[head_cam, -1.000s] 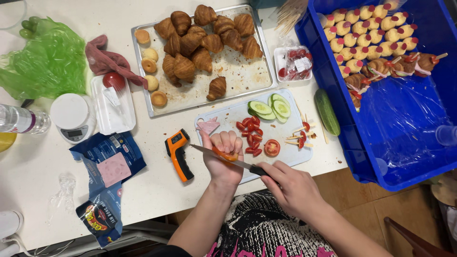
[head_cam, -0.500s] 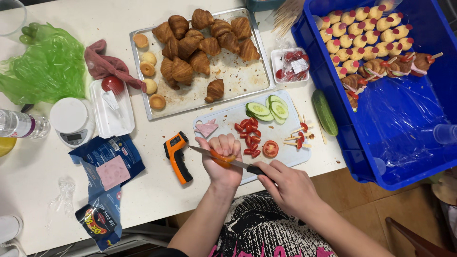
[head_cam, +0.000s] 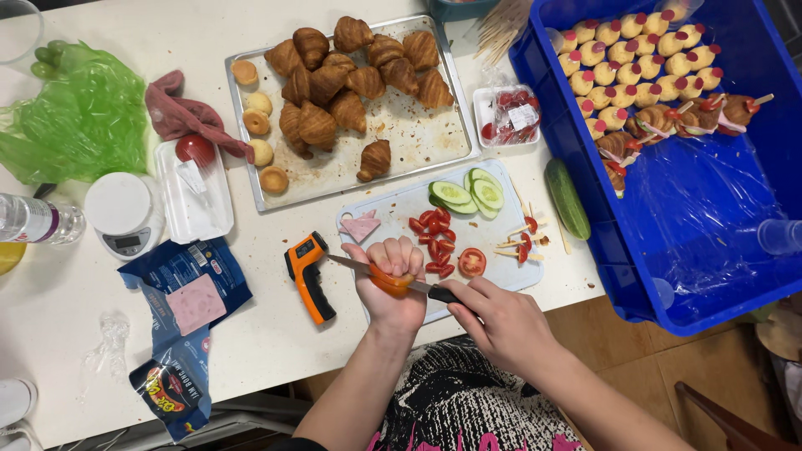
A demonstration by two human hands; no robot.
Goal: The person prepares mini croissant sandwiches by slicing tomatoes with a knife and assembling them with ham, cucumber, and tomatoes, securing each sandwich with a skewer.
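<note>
- Orange-red tomato [head_cam: 389, 280] sits at the near edge of the cutting board [head_cam: 401, 209], enclosed by the left hand [head_cam: 393, 284].
- Left hand: fingers [head_cam: 399, 255] curl together over the top of the tomato and clamp it against the board.
- Knife [head_cam: 359, 267]: the blade passes across the tomato under the left hand, tip pointing left toward the orange thermometer gun [head_cam: 307, 276].
- Right hand [head_cam: 497, 321]: fingers are closed around the dark knife handle, just right of the left hand.
- Cutting board: pale, set on the white desk [head_cam: 75, 334]. It carries tomato pieces [head_cam: 433, 234], one tomato half [head_cam: 472, 262], cucumber slices [head_cam: 468, 194], a pink ham piece [head_cam: 362, 225] and short wooden skewers [head_cam: 522, 238] with small red bits.
- Whole cucumber [head_cam: 566, 199] lies just beside the board's right edge, next to the blue crate [head_cam: 710, 276].
- Blue crate: holds rows of small round snacks [head_cam: 635, 50] topped with red, plus skewered items [head_cam: 668, 121] on clear film.
- Metal baking tray [head_cam: 418, 142] stands behind the board, loaded with croissants [head_cam: 351, 75] and small round rolls [head_cam: 259, 125].
- Small clear tub of cherry tomatoes [head_cam: 510, 117] stands between the tray and the crate.
- Left of the tray: a white tray [head_cam: 196, 205] with one red tomato [head_cam: 195, 149], a pink cloth [head_cam: 188, 113], a green plastic bag [head_cam: 75, 121], a white kitchen scale [head_cam: 121, 213] and a clear bottle [head_cam: 38, 219].
- Open blue ham packet [head_cam: 188, 301] lies near the front left of the desk.
</note>
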